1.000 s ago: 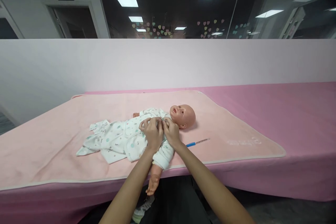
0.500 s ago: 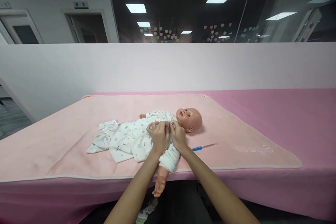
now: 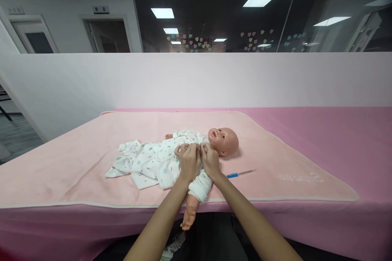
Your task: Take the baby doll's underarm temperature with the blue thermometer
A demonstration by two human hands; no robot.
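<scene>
A baby doll (image 3: 224, 140) lies on its back, head to the right, dressed in a white patterned baby outfit (image 3: 148, 163). My left hand (image 3: 190, 159) and my right hand (image 3: 210, 158) meet at the upper chest, just below the doll's neck. Both have curled fingers pinching the outfit's cloth near the collar; the exact spot between the fingertips is hidden. One doll arm (image 3: 190, 211) sticks out of its sleeve toward me and hangs past the front edge. The outfit's leg parts lie flat to the left.
A pink blanket (image 3: 275, 159) lies under the doll on a darker pink table cover (image 3: 343, 142). To the right of my right wrist rests a slim stick with a blue end (image 3: 232, 175), perhaps a thermometer. Behind the table runs a white partition (image 3: 214, 79).
The whole view has shifted slightly, so everything sits a little lower and further right. Both hands stay at the outfit's collar, with only small finger movement.
</scene>
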